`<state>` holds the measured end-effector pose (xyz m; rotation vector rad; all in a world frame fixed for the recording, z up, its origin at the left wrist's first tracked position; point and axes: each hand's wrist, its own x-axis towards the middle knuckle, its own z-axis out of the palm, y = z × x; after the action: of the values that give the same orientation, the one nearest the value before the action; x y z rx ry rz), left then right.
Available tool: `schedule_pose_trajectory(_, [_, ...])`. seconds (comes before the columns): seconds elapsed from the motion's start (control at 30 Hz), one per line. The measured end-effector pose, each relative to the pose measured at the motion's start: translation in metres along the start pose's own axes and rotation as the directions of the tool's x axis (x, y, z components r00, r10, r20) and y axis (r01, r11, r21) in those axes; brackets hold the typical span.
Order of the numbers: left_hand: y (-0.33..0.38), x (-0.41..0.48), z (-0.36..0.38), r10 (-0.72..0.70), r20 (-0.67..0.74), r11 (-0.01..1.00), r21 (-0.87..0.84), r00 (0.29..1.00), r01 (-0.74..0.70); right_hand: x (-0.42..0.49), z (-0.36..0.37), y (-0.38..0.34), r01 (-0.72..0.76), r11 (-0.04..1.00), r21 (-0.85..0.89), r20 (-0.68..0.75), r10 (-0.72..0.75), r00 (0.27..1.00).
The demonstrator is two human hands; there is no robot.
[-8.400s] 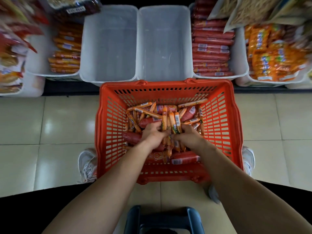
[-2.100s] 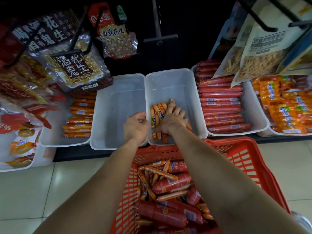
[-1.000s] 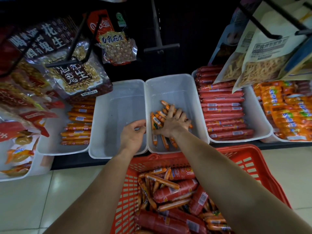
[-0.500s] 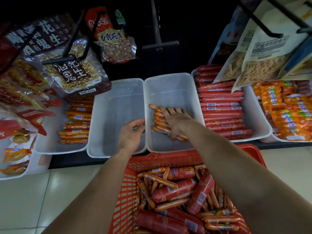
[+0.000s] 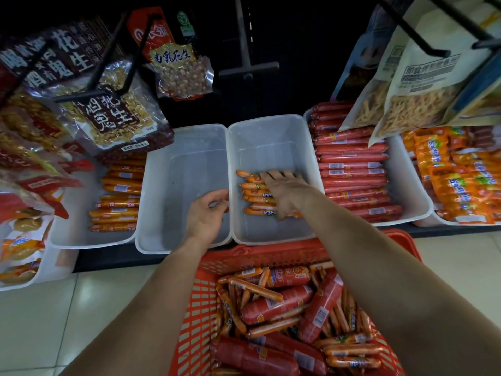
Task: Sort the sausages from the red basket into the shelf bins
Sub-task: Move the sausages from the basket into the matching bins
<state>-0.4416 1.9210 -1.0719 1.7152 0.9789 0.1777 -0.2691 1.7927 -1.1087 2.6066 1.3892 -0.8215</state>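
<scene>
Up and left of the clear bin point(image 5: 184, 185), you can read 酒鬼花生 on the dark peanut pack point(image 5: 108, 118). Farther up-left, another dark pack point(image 5: 67, 52) shows 花生. Above the bin, the red-topped pack point(image 5: 176, 63) says 南乳花生. Other labels are too small to read.

The left hand point(image 5: 206, 215) is loosely curled, thumb toward fingers; the right hand point(image 5: 284, 192) lies flat, palm down, fingers straight.

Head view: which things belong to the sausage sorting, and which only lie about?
Job: red plastic basket; thin orange sausages under the flat right hand; their translucent white bin; thick red sausages in the basket.
Lying about: hanging clear peanut bags; hanging beige snack bags.
</scene>
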Motion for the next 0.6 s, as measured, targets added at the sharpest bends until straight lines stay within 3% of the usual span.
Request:
schedule_pose_trajectory(0.23, [-0.004,0.002,0.001,0.012,0.003,0.999,0.038,1.0,-0.012,-0.01,0.012,0.007,0.113,0.991,-0.066,0.011,-0.113,0.994])
schedule_pose_trajectory(0.4, [-0.006,0.008,0.007,-0.013,-0.038,0.998,0.062,0.999,0.015,0.003,0.005,0.013,-0.015,1.0,-0.027,-0.184,0.01,0.983])
schedule_pose_trajectory(0.6, [-0.002,0.011,0.011,-0.028,-0.057,0.995,0.09,0.998,0.033,0.01,0.004,0.01,-0.06,0.998,-0.033,-0.124,0.056,0.991])
